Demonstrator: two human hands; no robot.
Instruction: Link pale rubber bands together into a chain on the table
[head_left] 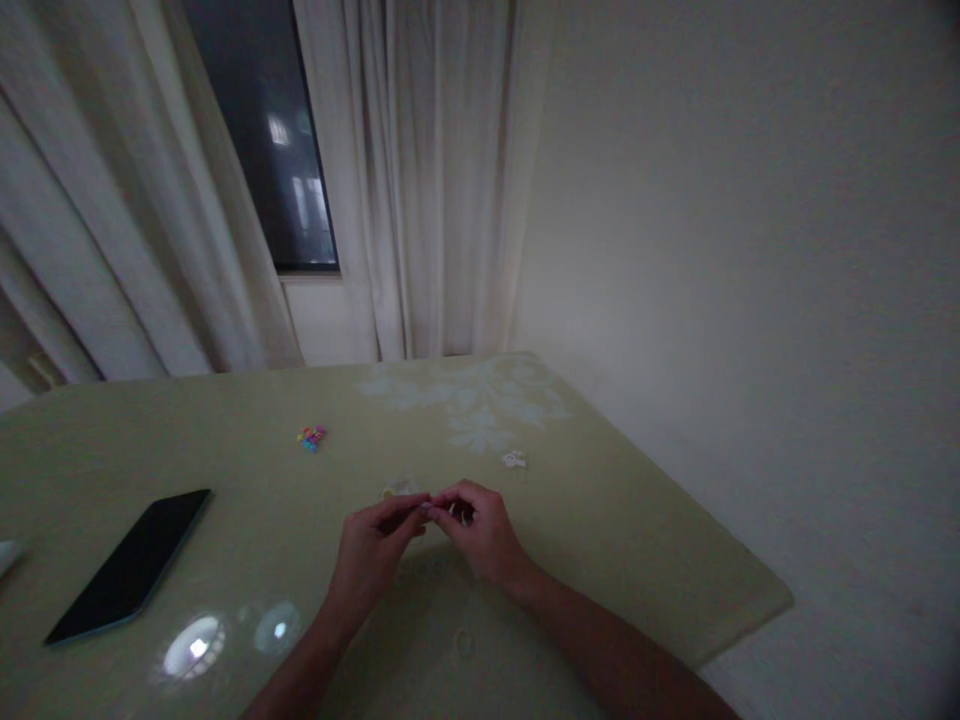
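Over the middle of the table, my left hand (373,545) and my right hand (478,530) meet fingertip to fingertip. Both are closed in a pinch on one tiny pale purplish piece (426,506), mostly hidden by the fingers and too small to name. Just behind my left fingers lies something small, clear and whitish (405,487) with a yellowish bit at its left end. Beyond my right hand sits a little cluster of white pieces (514,459). Farther back on the left is a small heap of multicoloured pieces (311,437).
A black-screened tablet (135,565) lies on the left of the greenish table (637,540). Part of a white object (7,555) shows at the left edge. A faint ring shape (465,642) is near the front. A wall borders the right side; curtains hang behind.
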